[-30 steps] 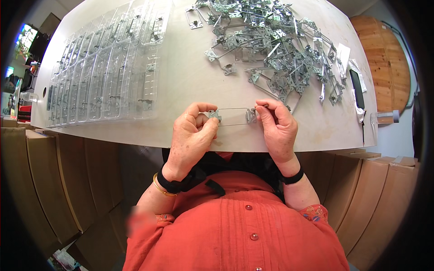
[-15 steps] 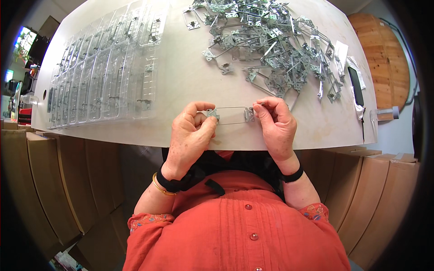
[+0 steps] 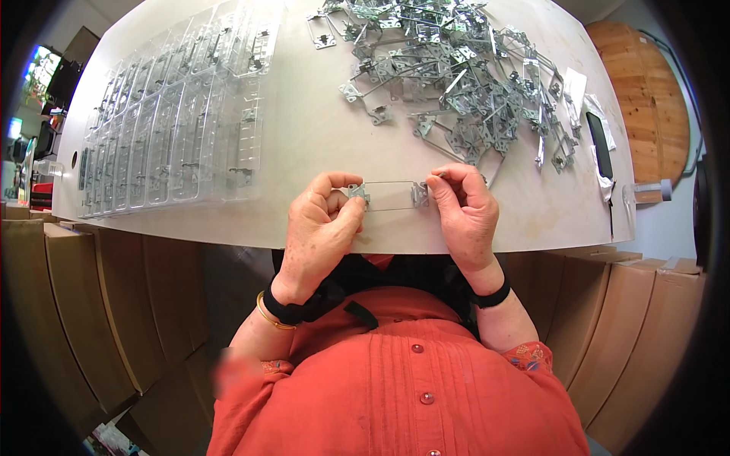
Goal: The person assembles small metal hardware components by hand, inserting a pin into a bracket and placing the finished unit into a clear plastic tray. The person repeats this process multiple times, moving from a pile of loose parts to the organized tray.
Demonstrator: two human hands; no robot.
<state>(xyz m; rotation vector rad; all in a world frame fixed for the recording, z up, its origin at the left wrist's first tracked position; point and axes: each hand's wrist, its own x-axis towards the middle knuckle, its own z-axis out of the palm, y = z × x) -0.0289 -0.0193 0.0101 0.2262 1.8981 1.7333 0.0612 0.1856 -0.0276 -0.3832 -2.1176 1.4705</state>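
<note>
The left hand (image 3: 323,222) pinches one end of a thin metal frame (image 3: 420,195); the right hand (image 3: 469,219) pinches the other. Next seems to need both steady.

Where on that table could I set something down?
The widest bare patch of table lies between the clear trays and the metal heap, beyond the left hand. Another lies right of the right hand, below the heap and short of the black slab. Crowded: the trays, the heap, and between the hands, where a metal frame is held.
</note>
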